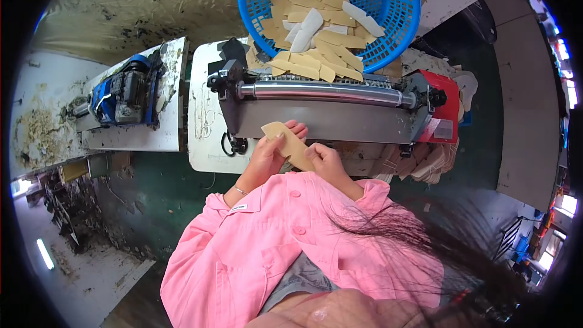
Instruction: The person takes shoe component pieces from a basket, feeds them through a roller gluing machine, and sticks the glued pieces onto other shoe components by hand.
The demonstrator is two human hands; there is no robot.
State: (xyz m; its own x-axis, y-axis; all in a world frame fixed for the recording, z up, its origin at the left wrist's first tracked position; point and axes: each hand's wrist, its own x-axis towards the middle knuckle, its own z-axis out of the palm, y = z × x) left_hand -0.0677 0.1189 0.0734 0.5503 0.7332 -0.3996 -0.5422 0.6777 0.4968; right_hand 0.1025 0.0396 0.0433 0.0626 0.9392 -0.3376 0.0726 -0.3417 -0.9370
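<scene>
Between my two hands is a tan, flat cut piece [289, 143] with a rounded strip shape, like leather or fibreboard. My left hand [271, 150] grips its left side, thumb on top and fingers behind. My right hand [325, 159] pinches the lower right end. Both hands are just in front of a machine with a shiny metal roller [328, 92] and a grey metal plate [316, 120]. Left of my left hand, black-handled scissors [235, 144] lie at the machine's foot.
Behind the roller a blue plastic basket [244, 9] tilts forward, full of tan and white cut pieces [322, 18]. A red panel [440, 103] is on the machine's right. More pieces [434, 161] are stacked below it. A blue motor [121, 94] sits on the left table [173, 106].
</scene>
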